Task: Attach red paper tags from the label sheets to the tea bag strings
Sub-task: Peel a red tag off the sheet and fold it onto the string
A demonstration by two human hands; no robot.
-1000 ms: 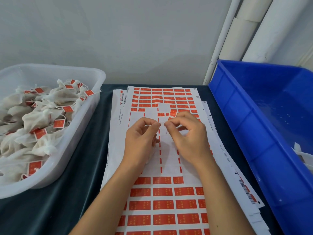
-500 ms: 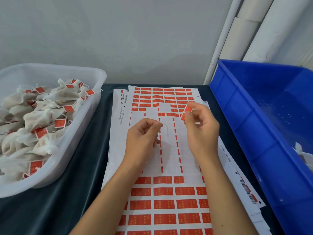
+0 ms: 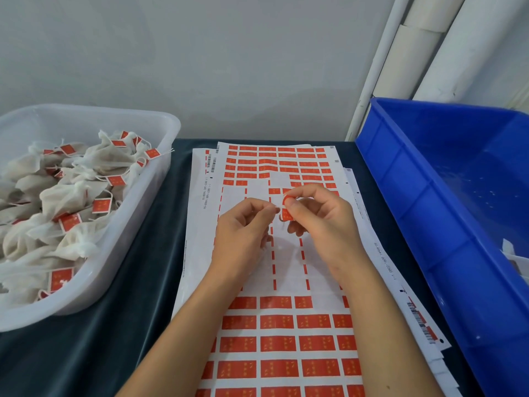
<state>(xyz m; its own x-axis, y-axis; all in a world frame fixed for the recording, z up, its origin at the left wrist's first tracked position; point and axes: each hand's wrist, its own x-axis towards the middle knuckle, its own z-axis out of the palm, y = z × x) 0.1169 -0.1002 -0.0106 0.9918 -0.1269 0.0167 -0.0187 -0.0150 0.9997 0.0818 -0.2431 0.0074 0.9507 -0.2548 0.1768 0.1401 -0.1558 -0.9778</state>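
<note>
Right hand (image 3: 320,216) pinching a folded red tag (image 3: 286,209), left hand (image 3: 243,224) fingertips pinched on string (barely visible) beside it.

A curled red tag (image 3: 287,207) sits above partly stripped label sheets (image 3: 286,325), beside a thin white string (image 3: 277,207).

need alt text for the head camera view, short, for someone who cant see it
Over a label sheet on a dark table, the right hand pinches a bent red tag while the left hand pinches a thin white string beside it. A clear tub of tagged tea bags sits left, a blue bin right.
</note>
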